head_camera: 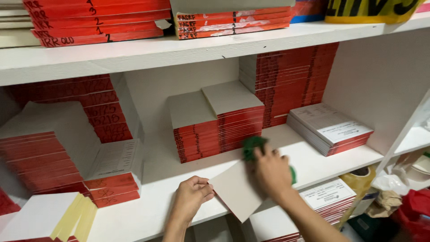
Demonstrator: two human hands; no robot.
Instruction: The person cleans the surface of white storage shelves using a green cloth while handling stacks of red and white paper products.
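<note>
Head cam view, looking down at a white shelf point(309, 157).

My left hand point(191, 197) pinches the near left edge of a grey cardboard sheet point(235, 190), fingers curled shut on it. The sheet is tilted, one corner hanging past the shelf's front edge.

My right hand point(271, 172) is clenched on a green cloth point(253, 145); the hand presses on the sheet's far right corner. A bit of green also shows past the hand on its right side. The hand is blurred, so I cannot tell the finger detail.

Around it:
- Just behind the cloth, two side-by-side stacks of red-edged pads point(217, 130) with grey board tops, the right stack a little higher.
- Behind those, against the back wall, a taller red-edged stack point(293, 80).
- To the right, a low stack of printed forms point(329, 127), lying at an angle.
- Left side: more red-edged stacks, stepped point(45, 159), and a white pad with yellowish strips point(74, 217) at the front corner.
- Upper shelf: red-edged pads point(96, 20) lying flat.
- Lower right: a roll of tan tape point(358, 179) beside the shelf edge, plus white plastic bags point(389, 183).
</note>
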